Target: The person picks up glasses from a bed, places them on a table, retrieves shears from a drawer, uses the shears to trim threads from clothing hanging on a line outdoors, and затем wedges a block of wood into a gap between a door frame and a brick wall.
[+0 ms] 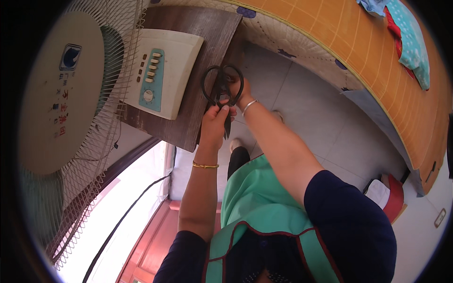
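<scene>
A pair of black scissors with two large looped handles is held upright beside the edge of a dark wooden table. My left hand is closed around the scissors near the pivot, thumb on top, with the blades pointing down toward me. Just behind the right loop is my right hand, its fingers bent inward. The loops partly cover those fingers, and something dark lies between them that I cannot make out. Both handles stand a little apart.
An electric fan's pale base with a blue button panel rests on the table; its wire cage fills the left side. A bed with an orange mat stands across the grey tiled floor. A black cable hangs at lower left.
</scene>
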A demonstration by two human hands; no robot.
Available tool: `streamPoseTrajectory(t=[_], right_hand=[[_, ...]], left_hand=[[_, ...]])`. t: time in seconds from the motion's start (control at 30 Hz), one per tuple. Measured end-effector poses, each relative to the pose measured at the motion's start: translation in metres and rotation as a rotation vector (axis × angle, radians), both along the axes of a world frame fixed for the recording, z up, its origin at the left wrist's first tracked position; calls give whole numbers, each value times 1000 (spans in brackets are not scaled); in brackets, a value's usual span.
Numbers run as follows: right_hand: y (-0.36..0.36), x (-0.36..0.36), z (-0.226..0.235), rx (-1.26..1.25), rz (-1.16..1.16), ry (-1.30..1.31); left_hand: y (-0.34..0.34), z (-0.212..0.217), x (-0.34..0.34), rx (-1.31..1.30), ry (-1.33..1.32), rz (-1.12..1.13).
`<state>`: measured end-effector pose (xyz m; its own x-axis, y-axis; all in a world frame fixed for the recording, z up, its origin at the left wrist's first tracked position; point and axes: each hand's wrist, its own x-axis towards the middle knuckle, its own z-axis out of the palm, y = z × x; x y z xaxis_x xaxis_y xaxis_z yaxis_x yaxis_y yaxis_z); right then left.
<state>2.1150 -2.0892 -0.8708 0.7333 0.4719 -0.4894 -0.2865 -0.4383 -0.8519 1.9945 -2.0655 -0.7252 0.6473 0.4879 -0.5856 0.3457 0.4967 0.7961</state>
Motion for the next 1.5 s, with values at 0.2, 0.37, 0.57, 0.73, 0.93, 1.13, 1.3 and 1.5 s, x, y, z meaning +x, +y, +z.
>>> streamPoseTrajectory(t=[0.2,0.37,0.57,0.73,0.93,1.13,1.3,1.5], right_hand=[[-76,-13,14,-49,-105,41],[-121,-15,36,99,-288,204],[-137,-11,6,-56,-128,52],[-125,-12,33,-13,-170,133],[-105,-10,19,49,-217,173],[-70,-21,-1,168,-259,186],[-14,-21,15,19,-134,77],[19,-6,1,222,-94,248]], left_hand=[[-13,5,-3,-195,35,-106],[-4,-19,6,-146,98,-214],[-6,-72,30,-86,244,-252],[-14,-83,14,615,270,-302],[-15,-20,25,525,-15,-150],[-9,20,24,-84,-241,90],[3,24,14,-180,-275,134],[8,42,10,-160,-257,112]])
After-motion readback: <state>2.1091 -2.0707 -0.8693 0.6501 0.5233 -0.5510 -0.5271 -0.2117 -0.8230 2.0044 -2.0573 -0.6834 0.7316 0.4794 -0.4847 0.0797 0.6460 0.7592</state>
